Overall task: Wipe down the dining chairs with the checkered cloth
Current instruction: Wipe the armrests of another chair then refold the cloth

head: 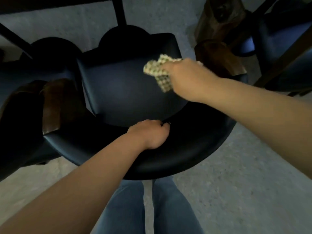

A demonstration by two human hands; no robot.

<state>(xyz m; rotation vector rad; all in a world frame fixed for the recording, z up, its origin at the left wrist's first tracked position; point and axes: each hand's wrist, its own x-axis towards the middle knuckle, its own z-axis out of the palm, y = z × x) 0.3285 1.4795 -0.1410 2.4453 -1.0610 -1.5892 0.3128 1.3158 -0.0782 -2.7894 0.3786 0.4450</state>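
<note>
A dark blue padded dining chair [125, 92] with a curved backrest [185, 149] stands right below me. My right hand [187, 76] grips the bunched green-and-white checkered cloth [157, 70] over the right side of the seat; the cloth is blurred. My left hand [150, 134] curls over the top edge of the backrest at its middle. Wooden armrests show at the left [52, 105] and at the right [217, 56] of the seat.
A second dark chair [283, 41] stands at the upper right and part of another [33, 65] at the left. A black table leg [119, 12] rises behind the seat. My legs in blue jeans [148, 208] stand behind the backrest on a grey speckled floor [244, 191].
</note>
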